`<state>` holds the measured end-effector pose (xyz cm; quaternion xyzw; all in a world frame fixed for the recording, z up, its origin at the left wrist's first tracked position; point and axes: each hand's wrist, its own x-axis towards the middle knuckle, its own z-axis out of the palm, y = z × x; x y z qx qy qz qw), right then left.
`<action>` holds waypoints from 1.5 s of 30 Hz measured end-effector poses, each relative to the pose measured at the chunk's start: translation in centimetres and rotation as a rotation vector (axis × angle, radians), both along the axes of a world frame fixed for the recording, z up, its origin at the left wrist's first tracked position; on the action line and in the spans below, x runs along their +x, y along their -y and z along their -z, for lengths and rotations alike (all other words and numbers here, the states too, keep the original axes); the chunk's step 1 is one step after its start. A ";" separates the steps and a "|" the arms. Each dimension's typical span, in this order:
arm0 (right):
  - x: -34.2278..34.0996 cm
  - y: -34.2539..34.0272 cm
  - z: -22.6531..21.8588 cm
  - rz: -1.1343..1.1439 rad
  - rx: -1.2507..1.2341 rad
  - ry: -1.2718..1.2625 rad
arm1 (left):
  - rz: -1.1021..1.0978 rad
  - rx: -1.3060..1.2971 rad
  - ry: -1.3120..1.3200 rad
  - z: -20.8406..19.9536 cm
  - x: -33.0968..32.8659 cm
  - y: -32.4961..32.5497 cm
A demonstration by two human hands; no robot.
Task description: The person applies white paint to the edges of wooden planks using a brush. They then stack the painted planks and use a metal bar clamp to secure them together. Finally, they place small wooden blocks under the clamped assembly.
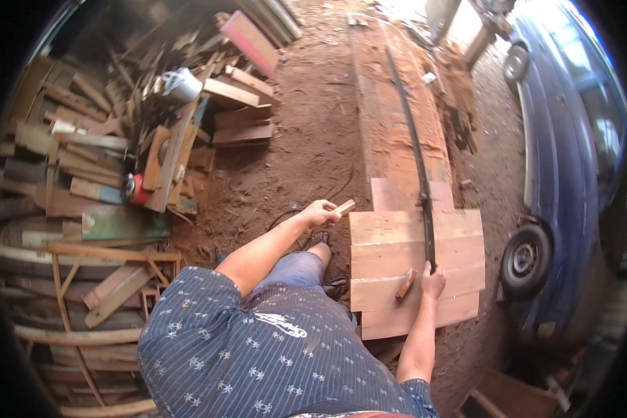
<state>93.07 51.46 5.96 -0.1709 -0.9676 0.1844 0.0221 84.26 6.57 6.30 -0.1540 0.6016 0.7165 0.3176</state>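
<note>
My left hand is closed on a small pale wood block, held just off the left far corner of a panel of boards. The boards lie side by side, with visible seams between them. A long dark metal bar clamp runs lengthwise over the panel and far along the bench. My right hand is wrapped round its near end, though the fingers are partly hidden. Just left of that hand, a short reddish-brown wood block rests on the panel.
The long bench stretches away under reddish sawdust. Piled scrap wood fills the left side, with a white bucket and a red can among it. A blue car stands at the right, near a loose-looking wheel.
</note>
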 end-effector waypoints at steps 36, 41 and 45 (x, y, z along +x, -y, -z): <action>-68.8 57.5 1.3 0.122 -1.241 0.200 | -0.099 -0.510 -0.254 -1.9 -51.6 45.0; -88.4 61.1 3.3 -0.003 -1.152 0.242 | -0.696 -0.494 0.218 6.0 -54.3 57.8; -103.8 64.2 0.0 -0.249 -1.005 0.129 | -0.971 -0.414 0.802 8.3 -55.1 61.6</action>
